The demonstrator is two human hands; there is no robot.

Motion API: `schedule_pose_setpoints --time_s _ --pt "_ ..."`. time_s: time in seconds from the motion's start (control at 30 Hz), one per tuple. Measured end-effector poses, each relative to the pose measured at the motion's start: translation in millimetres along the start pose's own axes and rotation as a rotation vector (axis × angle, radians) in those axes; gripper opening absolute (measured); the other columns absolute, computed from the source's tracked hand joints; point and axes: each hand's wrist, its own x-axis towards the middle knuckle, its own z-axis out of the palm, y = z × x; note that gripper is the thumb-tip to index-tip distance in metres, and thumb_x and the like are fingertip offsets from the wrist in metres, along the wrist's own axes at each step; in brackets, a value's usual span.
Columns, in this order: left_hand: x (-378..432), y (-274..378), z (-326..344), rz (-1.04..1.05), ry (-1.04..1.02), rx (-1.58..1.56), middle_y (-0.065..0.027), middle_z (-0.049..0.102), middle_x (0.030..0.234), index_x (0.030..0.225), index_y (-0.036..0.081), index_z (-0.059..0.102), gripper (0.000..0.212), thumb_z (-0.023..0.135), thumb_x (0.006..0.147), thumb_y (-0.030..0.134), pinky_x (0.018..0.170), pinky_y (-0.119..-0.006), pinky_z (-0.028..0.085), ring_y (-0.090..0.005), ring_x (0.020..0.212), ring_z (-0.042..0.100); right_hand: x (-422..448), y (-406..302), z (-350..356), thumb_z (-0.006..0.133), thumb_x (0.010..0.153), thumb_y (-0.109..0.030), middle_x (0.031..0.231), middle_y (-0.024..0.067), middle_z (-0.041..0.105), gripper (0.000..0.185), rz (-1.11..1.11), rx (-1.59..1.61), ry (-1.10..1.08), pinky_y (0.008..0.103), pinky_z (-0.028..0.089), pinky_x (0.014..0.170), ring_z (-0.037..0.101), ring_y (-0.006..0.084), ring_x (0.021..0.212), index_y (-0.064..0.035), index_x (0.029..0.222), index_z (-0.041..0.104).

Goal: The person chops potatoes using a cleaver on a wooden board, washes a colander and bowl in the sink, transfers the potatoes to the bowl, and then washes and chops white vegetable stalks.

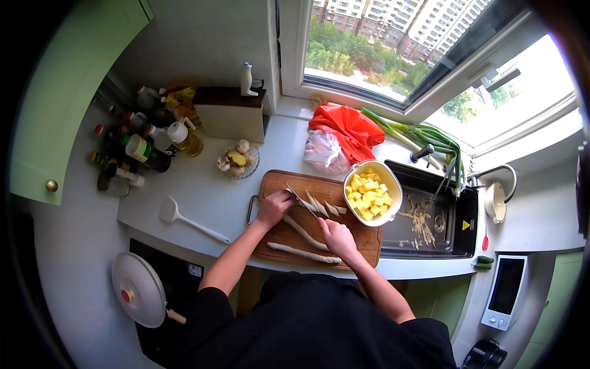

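On the wooden cutting board (357,240), my right hand (338,236) grips the handle of a kitchen knife (302,200), its blade slanting toward the upper left. My left hand (276,208) rests at the board's left side, fingers beside the blade, on a pale long root vegetable that they partly hide. Slanted cut pieces (320,205) lie just beyond the knife. Nearer me are two long, thin pale lengths, a curved one (304,233) and a straighter one (303,253). A white container (397,203) of yellow cubes (368,196) sits over the board's right edge.
Right of the board is a dark sink (392,251) with peelings (423,222). Behind lie a red plastic bag (348,129), a clear bag (325,150) and green onions (428,136). Leftward are a glass dish of garlic (253,168), a white spatula (198,223), bottles (143,150) and a lidded pan (143,288).
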Motion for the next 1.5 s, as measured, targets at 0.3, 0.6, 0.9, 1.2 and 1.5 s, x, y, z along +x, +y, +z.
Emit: schedule_pose_setpoints --time_s 0.3,0.6,0.9,1.2,1.5 --pt "6.6 1.2 -5.2 0.009 -0.011 -0.029 -0.0035 0.059 0.086 0.078 0.01 0.062 0.009 0.065 0.07 0.01 0.069 -0.033 0.051 -0.0223 0.083 0.06 -6.7 9.0 12.8 0.038 0.096 -0.043 0.07 0.0258 0.058 0.054 0.003 0.152 0.038 0.0511 0.042 0.067 0.057 0.0449 0.073 0.0027 0.075 0.056" --pt "3.3 -5.9 -9.9 0.061 -0.043 -0.113 -0.0036 0.062 0.085 0.08 0.008 0.065 0.012 0.07 0.069 0.008 0.069 -0.033 0.051 -0.0228 0.08 0.061 8.8 26.6 27.0 0.032 0.096 -0.047 0.07 0.0224 0.06 0.058 0.014 0.293 0.072 0.0467 0.045 0.069 0.06 0.0395 0.074 0.0013 0.079 0.057" --pt "5.7 -14.9 -25.5 -0.04 0.057 -0.105 -0.0038 0.063 0.089 0.083 0.009 0.066 0.011 0.068 0.072 0.008 0.068 -0.033 0.052 -0.0225 0.082 0.062 3.0 -7.9 20.1 0.037 0.095 -0.044 0.069 0.0248 0.058 0.053 -0.028 0.246 0.049 0.0508 0.043 0.066 0.057 0.0445 0.073 0.0004 0.074 0.055" --pt "0.6 -22.0 -4.5 0.022 0.014 -0.042 -0.0036 0.061 0.085 0.083 0.01 0.067 0.012 0.067 0.072 0.01 0.066 -0.033 0.051 -0.022 0.079 0.061 6.9 -20.1 19.1 0.035 0.095 -0.046 0.074 0.0253 0.061 0.054 0.006 0.154 0.041 0.0519 0.044 0.07 0.058 0.0445 0.078 0.0003 0.077 0.057" --pt "-0.9 -23.6 -6.8 0.05 -0.06 -0.04 -0.003 0.061 0.088 0.083 0.01 0.066 0.013 0.065 0.07 0.008 0.07 -0.033 0.052 -0.0218 0.086 0.059 17.6 -4.7 47.5 0.032 0.096 -0.047 0.079 0.0264 0.062 0.055 -0.009 0.034 0.123 0.0514 0.045 0.074 0.058 0.0449 0.082 -0.0013 0.081 0.059"
